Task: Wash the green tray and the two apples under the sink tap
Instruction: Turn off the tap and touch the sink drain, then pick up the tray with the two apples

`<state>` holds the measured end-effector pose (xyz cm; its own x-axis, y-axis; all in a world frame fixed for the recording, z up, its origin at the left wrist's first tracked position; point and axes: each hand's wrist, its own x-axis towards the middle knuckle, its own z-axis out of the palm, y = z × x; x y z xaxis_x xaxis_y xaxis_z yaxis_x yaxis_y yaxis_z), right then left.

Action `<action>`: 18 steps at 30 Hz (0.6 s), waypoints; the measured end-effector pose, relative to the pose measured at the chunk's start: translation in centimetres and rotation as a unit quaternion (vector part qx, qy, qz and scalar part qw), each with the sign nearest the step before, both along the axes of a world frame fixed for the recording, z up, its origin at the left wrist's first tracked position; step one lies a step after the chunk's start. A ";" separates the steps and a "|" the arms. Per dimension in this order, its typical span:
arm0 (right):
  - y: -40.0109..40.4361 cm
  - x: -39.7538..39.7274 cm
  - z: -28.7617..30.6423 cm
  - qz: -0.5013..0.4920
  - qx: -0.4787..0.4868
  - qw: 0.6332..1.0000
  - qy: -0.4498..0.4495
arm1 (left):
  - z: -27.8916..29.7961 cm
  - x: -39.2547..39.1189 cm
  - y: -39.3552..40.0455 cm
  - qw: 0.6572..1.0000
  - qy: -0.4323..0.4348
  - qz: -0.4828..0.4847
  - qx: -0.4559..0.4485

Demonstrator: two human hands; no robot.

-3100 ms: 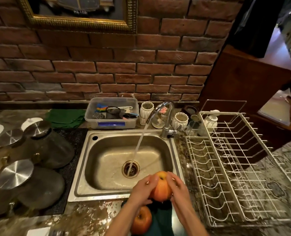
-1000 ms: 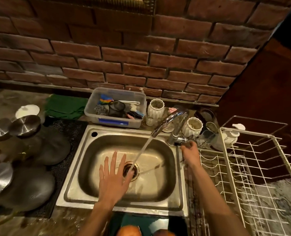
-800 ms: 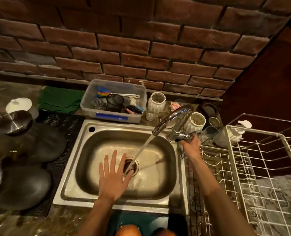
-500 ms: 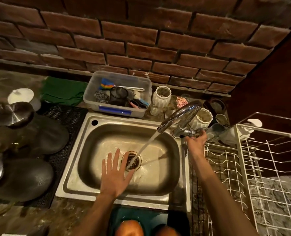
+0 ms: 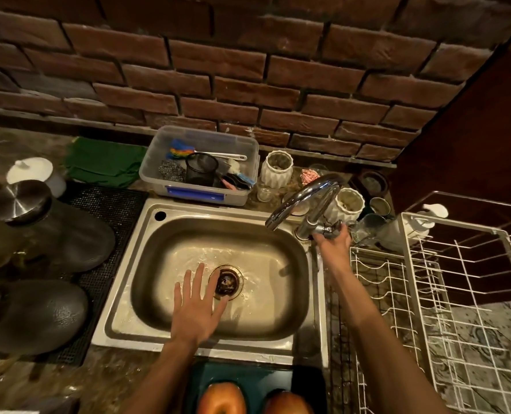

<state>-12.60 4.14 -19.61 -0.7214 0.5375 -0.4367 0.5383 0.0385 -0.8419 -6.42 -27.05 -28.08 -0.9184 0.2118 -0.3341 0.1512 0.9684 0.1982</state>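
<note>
The green tray point(image 5: 248, 380) sits on the counter at the near edge of the sink point(image 5: 218, 348), carrying the two apples point(image 5: 221, 398) side by side (both cut off by the bottom of the view). The left hand point(image 5: 196, 306) is held flat over the basin with fingers spread, fingertips beside the drain point(image 5: 226, 282), holding nothing. The right hand point(image 5: 333, 242) grips the handle at the base of the tap point(image 5: 302, 198), whose spout shows no water stream; a white wire dish rack point(image 5: 427, 294) stands right of the sink.
</note>
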 end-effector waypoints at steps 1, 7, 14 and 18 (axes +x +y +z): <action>0.1 0.2 0.3 0.000 -0.007 1.000 0.005 | 0.3 0.0 0.1 1.000 -0.002 -0.003 -0.001; -1.2 3.5 2.5 -0.013 -0.037 0.999 0.008 | 3.0 0.8 0.1 1.000 -0.001 -0.005 0.030; -3.8 11.5 6.5 0.071 -0.041 0.996 0.030 | 7.1 2.7 -0.9 0.971 -0.081 0.046 0.219; -4.5 16.8 6.7 0.090 -0.052 0.994 0.029 | 8.4 5.5 -2.4 0.942 -0.139 0.058 0.300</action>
